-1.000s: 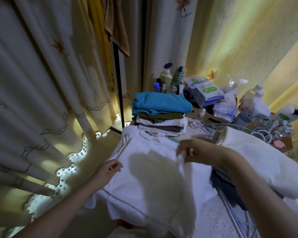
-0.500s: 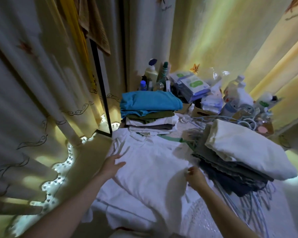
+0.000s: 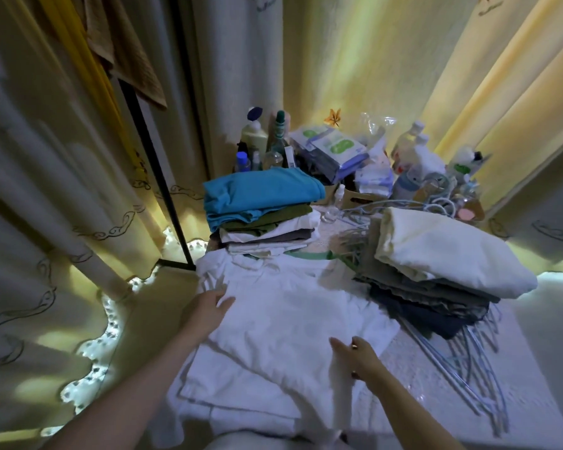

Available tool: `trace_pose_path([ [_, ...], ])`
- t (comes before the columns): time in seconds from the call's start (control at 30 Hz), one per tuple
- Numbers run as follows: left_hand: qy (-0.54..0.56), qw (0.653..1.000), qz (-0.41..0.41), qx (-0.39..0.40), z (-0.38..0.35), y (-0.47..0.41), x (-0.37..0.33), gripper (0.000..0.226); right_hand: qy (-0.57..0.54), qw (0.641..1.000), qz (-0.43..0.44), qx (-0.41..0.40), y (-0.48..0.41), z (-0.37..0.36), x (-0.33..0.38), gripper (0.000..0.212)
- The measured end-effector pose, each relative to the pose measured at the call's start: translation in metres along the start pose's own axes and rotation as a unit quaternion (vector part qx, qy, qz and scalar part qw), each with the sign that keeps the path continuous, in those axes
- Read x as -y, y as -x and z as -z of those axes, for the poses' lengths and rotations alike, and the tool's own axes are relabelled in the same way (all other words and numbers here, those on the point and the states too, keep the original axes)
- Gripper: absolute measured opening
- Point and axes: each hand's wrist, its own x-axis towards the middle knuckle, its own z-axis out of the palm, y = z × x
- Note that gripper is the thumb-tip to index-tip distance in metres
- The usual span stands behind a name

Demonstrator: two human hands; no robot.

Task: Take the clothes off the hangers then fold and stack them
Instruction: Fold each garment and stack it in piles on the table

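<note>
A white collared shirt (image 3: 283, 313) lies spread on the table in front of me, its right side folded inward. My left hand (image 3: 208, 306) rests flat on the shirt's left edge with fingers straight. My right hand (image 3: 358, 355) lies on the shirt's lower right part, fingers extended across the cloth. Behind the shirt stands a folded stack (image 3: 264, 219) topped by a blue garment. To the right sits a second stack (image 3: 436, 271) with a cream piece on top. Empty wire hangers (image 3: 462, 362) lie under and beside that second stack.
Bottles (image 3: 257, 138), packets (image 3: 332, 147) and other toiletries crowd the back of the table. Curtains hang all around. A black rack pole (image 3: 153, 170) rises at the left, with a yellow garment and a brown towel (image 3: 124, 43) hanging from above.
My right hand has moved from the shirt's upper middle down to its lower right, carrying the fold over. My left hand opened and shifted onto the left edge.
</note>
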Motion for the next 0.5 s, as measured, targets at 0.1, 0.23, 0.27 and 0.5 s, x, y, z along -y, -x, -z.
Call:
trace_pose_path([
  [0.1, -0.048, 0.994, 0.016, -0.093, 0.001, 0.000, -0.011, 0.039, 0.024, 0.999, 0.000, -0.032, 0.010, -0.001, 0.004, 0.040],
  [0.23, -0.025, 0.980, -0.063, -0.185, -0.004, -0.001, 0.002, 0.018, 0.022, 0.999, 0.046, -0.007, 0.029, -0.004, 0.025, 0.024],
  [0.27, 0.029, 0.982, -0.076, -0.171, -0.003, -0.003, 0.005, 0.012, 0.004, 0.998, 0.066, 0.012, 0.037, -0.008, 0.037, 0.032],
  [0.5, 0.278, 0.950, 0.070, 0.121, 0.004, -0.015, 0.014, 0.055, -0.079, 0.933, 0.193, 0.295, 0.083, -0.077, 0.115, 0.061],
])
